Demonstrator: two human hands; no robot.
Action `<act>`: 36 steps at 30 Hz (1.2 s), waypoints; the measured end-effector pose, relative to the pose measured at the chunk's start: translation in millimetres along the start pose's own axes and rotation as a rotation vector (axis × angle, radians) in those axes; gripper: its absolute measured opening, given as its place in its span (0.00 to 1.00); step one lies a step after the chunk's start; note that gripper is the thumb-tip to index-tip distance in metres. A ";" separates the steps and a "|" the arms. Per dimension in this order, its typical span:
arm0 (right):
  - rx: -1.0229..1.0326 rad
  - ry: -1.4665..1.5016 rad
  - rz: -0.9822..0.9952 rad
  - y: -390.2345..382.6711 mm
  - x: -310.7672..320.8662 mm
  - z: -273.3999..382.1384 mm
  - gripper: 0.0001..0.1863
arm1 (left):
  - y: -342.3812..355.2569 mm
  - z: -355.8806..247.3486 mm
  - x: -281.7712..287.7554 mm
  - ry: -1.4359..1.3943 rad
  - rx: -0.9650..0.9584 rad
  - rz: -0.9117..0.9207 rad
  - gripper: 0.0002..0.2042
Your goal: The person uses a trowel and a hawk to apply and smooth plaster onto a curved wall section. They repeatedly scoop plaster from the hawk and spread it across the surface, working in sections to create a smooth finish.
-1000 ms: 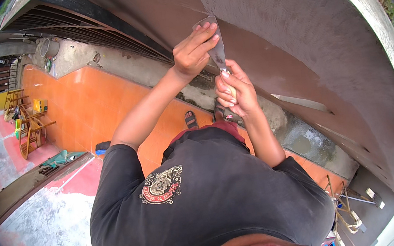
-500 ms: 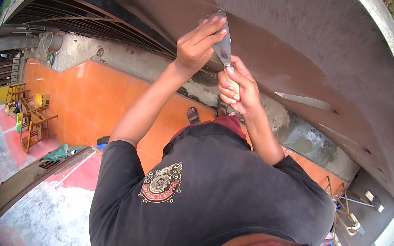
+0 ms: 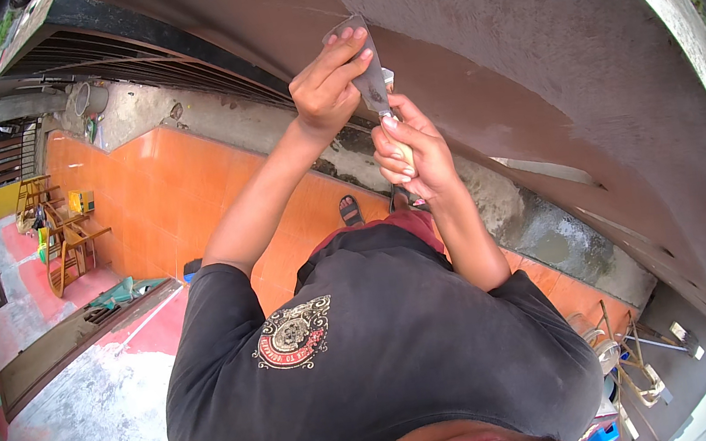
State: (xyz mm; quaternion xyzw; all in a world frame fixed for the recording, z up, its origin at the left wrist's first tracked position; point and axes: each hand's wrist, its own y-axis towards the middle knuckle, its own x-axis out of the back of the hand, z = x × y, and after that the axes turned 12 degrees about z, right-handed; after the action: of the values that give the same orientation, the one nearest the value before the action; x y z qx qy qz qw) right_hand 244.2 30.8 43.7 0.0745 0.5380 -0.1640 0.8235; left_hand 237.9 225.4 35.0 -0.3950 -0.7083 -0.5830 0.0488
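My right hand [image 3: 417, 149] is closed around the pale handle of a metal putty knife [image 3: 371, 89], below its wide blade. The extended fingers of my left hand [image 3: 326, 91] lie on the blade; its thumb is hidden. The blade is at a brown-grey plastered surface [image 3: 527, 58], which is darker and smoother on one part and rougher grey above. Whether the blade touches it all along, I cannot tell. A small white shape beside the blade is too small to make out.
Orange tiles [image 3: 137, 185] and a concrete strip [image 3: 209, 123] lie below. Dark bars [image 3: 139, 53] run at upper left. Wooden chairs [image 3: 65, 243] and a bucket [image 3: 89, 98] are at left, tools and wooden pieces [image 3: 646, 378] at lower right. My sandalled foot [image 3: 350, 210] shows below my hands.
Both hands and the putty knife moved a little right, then back left and slightly upward, ending higher than a second ago. My grip on the handle looks the same.
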 end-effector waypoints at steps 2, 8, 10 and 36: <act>0.006 0.033 0.030 -1.5 -1.0 -1.6 0.16 | 0.6 -0.1 1.6 -0.002 -0.034 0.056 0.14; 0.014 0.071 0.040 -2.3 -0.2 -7.3 0.14 | 1.2 1.4 8.4 0.005 -0.024 0.070 0.15; 0.020 0.054 0.057 -2.8 1.5 -6.5 0.15 | 0.9 0.2 8.6 0.005 -0.025 0.098 0.15; 0.022 0.034 0.086 6.2 -2.4 -3.5 0.14 | 9.9 7.9 13.6 0.034 -0.068 0.070 0.18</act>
State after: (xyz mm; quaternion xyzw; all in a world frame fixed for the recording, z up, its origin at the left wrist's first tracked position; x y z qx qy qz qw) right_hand 242.6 38.1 44.1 0.1094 0.5463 -0.1329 0.8197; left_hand 237.7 239.1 47.5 -0.4112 -0.6727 -0.6114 0.0677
